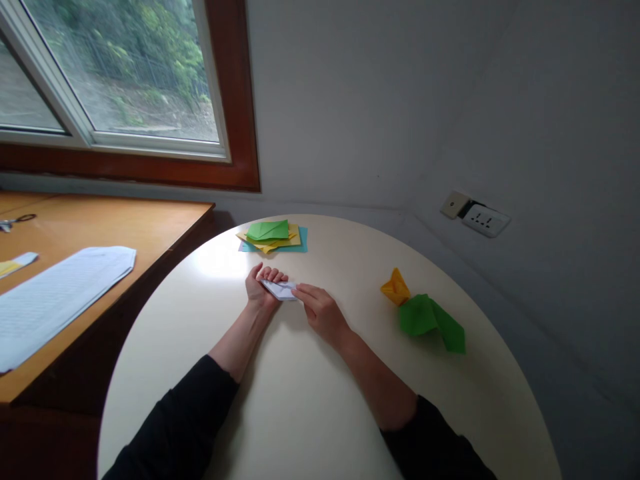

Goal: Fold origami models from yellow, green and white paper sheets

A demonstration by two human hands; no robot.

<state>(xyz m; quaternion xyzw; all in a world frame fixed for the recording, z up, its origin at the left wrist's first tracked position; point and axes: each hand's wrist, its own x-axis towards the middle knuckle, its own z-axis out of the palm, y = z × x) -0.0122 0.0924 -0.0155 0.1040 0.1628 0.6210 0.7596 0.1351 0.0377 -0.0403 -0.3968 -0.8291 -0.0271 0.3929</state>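
Head view looks down on both hands meeting over a small folded piece of white paper (281, 289) that lies flat on the round cream-coloured table (310, 400). Left hand (261, 285) rests on its outer edge with the palm turned inward; its fingers (273, 273) curl over the far left part of the white paper and close on it, the thumb hidden behind them. Right hand (323, 312) lies palm down, its fingers (306, 291) stretched forward and held close together, their tips pressing on the right end of the same paper. The two sets of fingertips sit just apart, with the paper between and beneath them.

Both wrists are bare and angle back toward the viewer, spreading wider apart as they go, and each forearm ends in a black sleeve (180, 427) near the bottom edge.

Beyond the fingertips, near the far rim of the table, lies a loose stack of green, yellow and blue paper sheets (273, 237). Well to the right of the right fingers sit a small folded orange-yellow paper shape (395, 288) and, touching it, a folded green paper piece (431, 321). Far to the left of the left fingers, a wooden desk (125, 227) carries a printed white sheet (55, 297).
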